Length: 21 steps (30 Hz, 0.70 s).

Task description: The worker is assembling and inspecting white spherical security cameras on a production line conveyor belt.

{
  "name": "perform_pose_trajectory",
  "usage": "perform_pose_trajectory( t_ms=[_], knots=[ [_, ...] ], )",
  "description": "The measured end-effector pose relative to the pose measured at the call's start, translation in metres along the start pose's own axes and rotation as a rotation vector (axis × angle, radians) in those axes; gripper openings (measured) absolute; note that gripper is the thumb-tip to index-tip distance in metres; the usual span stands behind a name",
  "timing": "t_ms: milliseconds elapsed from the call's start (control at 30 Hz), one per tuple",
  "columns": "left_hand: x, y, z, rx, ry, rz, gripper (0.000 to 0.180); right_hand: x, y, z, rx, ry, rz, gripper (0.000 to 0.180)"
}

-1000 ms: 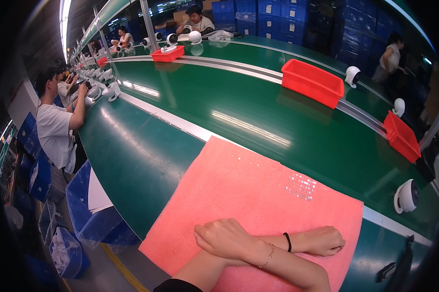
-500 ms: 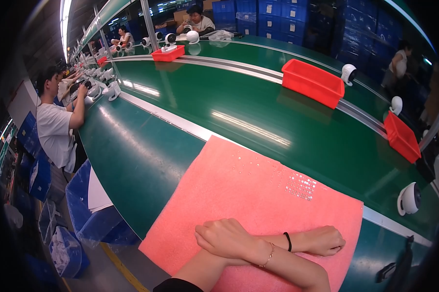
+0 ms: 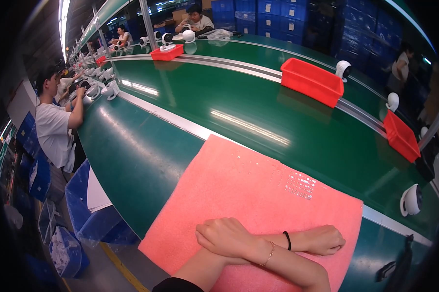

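Observation:
My forearms are crossed over a pink foam sheet (image 3: 214,194) on the workbench. My left hand (image 3: 328,240) lies at the right, its fingers curled into a loose fist on the foam; a black band circles that wrist. Over the left forearm rests my right hand (image 3: 225,237), fingers bent under and partly hidden, with a thin bracelet at the wrist. No object shows in either hand. Beyond them, small shiny round pieces (image 3: 299,186) stand in rows on the foam, with a few scattered farther left.
A green conveyor (image 3: 205,102) runs past the bench. Red bins (image 3: 312,82) stand along its far rail. A white camera-like device (image 3: 411,200) stands at the right. Co-workers (image 3: 58,121) handle similar devices at the left and far side. A blue lined bin (image 3: 83,214) stands below left.
My hands and the foam sheet stay in place. Devices on the far belt have shifted slightly left, while the near right one has moved a little rightward.

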State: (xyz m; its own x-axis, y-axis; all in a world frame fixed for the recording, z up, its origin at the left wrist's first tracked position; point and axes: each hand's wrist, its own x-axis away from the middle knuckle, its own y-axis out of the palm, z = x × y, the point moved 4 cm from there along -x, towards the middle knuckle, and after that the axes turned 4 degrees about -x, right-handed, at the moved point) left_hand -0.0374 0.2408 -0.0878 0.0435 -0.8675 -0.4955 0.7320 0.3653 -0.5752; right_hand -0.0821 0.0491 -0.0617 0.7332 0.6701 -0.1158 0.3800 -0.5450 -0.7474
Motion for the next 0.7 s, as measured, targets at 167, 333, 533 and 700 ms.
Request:
perform_pose_trajectory(
  t_ms=[167, 333, 533, 700],
  knots=[
    [-0.001, 0.001, -0.001, -0.003, -0.004, 0.024, 0.01, 0.001, -0.003, 0.0, -0.016, 0.005, 0.008, 0.022],
    [-0.003, -0.007, -0.018, -0.372, -0.173, 0.193, 0.02, -0.001, 0.0, 0.002, -0.047, -0.011, 0.008, 0.024],
    [-0.003, -0.061, -0.053, -0.746, -0.432, 0.491, 0.047, -0.001, -0.008, 0.017, -0.087, -0.048, 0.103, 0.025],
    [0.002, -0.057, -0.051, -0.737, -0.473, 0.369, 0.052, -0.003, -0.007, 0.01, -0.107, -0.072, 0.094, 0.025]
  ],
)
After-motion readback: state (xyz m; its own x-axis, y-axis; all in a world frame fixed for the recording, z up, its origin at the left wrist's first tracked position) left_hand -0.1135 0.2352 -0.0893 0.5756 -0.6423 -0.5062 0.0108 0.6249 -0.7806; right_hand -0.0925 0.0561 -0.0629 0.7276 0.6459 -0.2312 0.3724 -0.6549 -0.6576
